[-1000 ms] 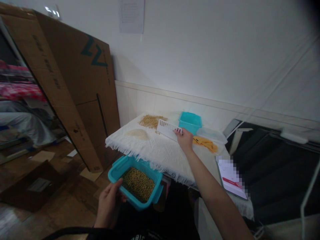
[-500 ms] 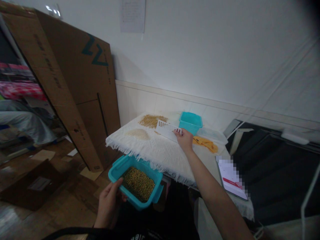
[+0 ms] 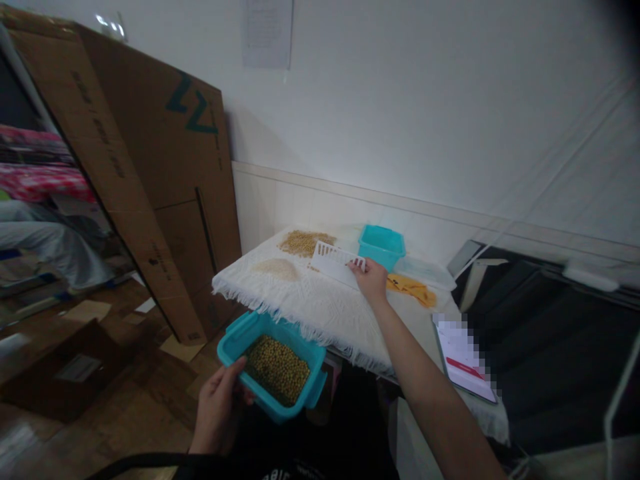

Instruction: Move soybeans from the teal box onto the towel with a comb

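My left hand (image 3: 220, 397) grips the near left rim of a turquoise plastic container (image 3: 316, 393), thumb on top, fingers mostly hidden underneath. Round yellow-green beans (image 3: 280, 367) lie inside it. The container is below the front edge of the white-clothed table (image 3: 340, 320). Over the tabletop, my right hand (image 3: 369, 277) pinches the right end of a flat white slotted plastic piece (image 3: 333, 263). Just behind that piece is a pile of tan beans (image 3: 305, 242), with a low pile of pale grains (image 3: 277, 269) nearer the front left. A second turquoise container (image 3: 381, 247) stands behind my right hand.
A yellow cloth (image 3: 413, 289) and a clear plastic lid (image 3: 425, 272) lie right of my right hand. A tablet with a lit screen (image 3: 465, 360) rests at the table's right edge. A tall cardboard box (image 3: 170, 200) stands left. A seated person's leg (image 3: 55, 247) shows far left.
The view has shifted very slightly. Both hands keep their holds, and the white slotted piece and the bean container stay in nearly the same places.
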`<action>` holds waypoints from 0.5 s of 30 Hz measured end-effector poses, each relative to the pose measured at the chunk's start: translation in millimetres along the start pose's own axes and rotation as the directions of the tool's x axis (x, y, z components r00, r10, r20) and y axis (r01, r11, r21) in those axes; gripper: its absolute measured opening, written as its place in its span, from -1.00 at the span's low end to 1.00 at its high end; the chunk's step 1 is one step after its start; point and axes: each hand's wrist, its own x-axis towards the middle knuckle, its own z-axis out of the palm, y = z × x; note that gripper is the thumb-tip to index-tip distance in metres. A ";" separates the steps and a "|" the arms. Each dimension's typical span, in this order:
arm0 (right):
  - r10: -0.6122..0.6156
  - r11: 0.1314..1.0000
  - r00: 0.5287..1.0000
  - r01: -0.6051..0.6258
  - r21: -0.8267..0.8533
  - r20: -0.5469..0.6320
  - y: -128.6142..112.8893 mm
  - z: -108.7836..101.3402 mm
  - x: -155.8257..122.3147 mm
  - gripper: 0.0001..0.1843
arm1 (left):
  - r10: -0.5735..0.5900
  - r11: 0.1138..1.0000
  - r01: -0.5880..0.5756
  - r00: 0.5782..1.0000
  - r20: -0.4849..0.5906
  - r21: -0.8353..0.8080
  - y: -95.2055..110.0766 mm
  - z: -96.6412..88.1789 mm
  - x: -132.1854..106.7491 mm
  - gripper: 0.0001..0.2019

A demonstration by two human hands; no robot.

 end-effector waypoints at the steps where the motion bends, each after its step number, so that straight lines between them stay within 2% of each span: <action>1: 0.000 1.000 1.000 0.000 0.005 0.001 0.0 -0.1 0.0 -0.68 | 0.003 1.000 -0.003 1.000 -0.003 0.006 -0.5 -0.4 0.3 -0.67; 11: 0.015 0.999 1.000 -0.016 0.031 0.004 8.3 3.7 -0.1 -0.66 | 0.033 0.998 -0.032 0.999 -0.015 0.054 1.2 -3.2 3.1 -0.67; 15: 0.024 0.998 1.000 -0.025 0.050 0.014 12.1 5.0 0.8 -0.66 | 0.019 1.000 -0.019 1.000 0.006 0.025 1.9 -2.7 2.3 -0.66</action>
